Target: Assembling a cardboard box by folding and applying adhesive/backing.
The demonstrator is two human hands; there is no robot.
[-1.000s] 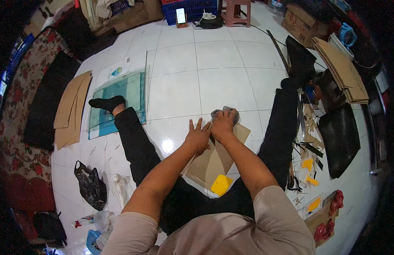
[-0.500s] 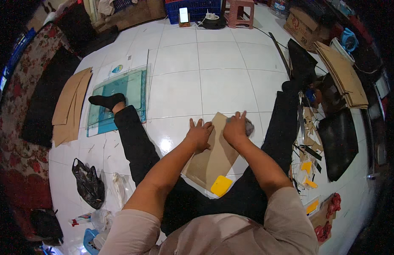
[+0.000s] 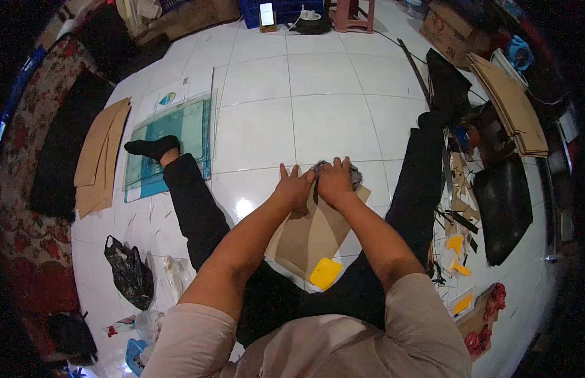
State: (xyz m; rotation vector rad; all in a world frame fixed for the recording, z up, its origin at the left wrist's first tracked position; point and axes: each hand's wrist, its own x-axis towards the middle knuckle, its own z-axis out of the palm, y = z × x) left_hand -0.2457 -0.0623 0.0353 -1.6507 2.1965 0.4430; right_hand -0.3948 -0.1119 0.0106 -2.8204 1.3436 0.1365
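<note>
A tan sheet of cardboard (image 3: pixel 299 246) lies on the tiled floor between my legs. On its upper left edge rests my left hand (image 3: pixel 295 191), fingers spread and holding nothing. Near the far end of the sheet my right hand (image 3: pixel 335 184) presses down on a crumpled grey rag (image 3: pixel 355 179), which sticks out on both sides of the fingers. The two hands are almost touching. At the sheet's near end, close to my lap, lies a flat yellow plastic piece (image 3: pixel 326 273) with rounded corners.
To the left are glass sheets (image 3: pixel 191 120) under my foot, cardboard strips (image 3: pixel 103 157) and a black plastic bag (image 3: pixel 128 271). On the right lie scraps (image 3: pixel 459 189), black sheet material (image 3: pixel 503 211) and stacked cardboard (image 3: pixel 510 107). A phone (image 3: pixel 266 15) stands at the back.
My right hand has slid the rag left and slightly away from me, toward the far end of the cardboard. My left hand stays at the left edge. The whole view has shifted slightly.
</note>
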